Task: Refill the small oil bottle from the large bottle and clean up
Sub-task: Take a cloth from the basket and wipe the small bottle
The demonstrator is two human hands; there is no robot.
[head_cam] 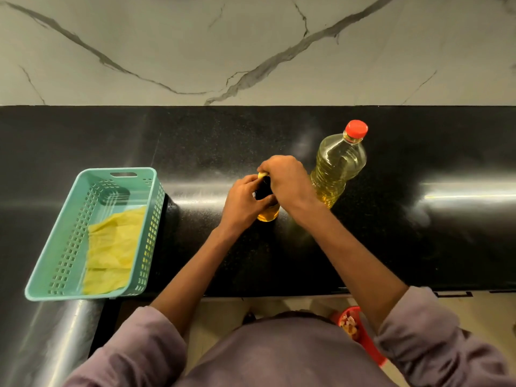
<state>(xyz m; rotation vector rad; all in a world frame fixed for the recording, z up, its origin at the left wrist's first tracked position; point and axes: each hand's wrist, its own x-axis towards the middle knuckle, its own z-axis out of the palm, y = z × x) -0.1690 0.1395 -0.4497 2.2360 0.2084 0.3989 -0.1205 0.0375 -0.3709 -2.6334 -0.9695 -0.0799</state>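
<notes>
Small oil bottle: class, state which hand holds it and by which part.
Both hold the small oil bottle. The left hand grips its body; the right hand curls its fingers round the top, at the cap.

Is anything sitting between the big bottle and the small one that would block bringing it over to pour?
Nothing visible does. The large bottle stands right of the small bottle with only bare counter between them. Its red cap is on, and the right hand and left hand grip the small bottle's top.
</notes>
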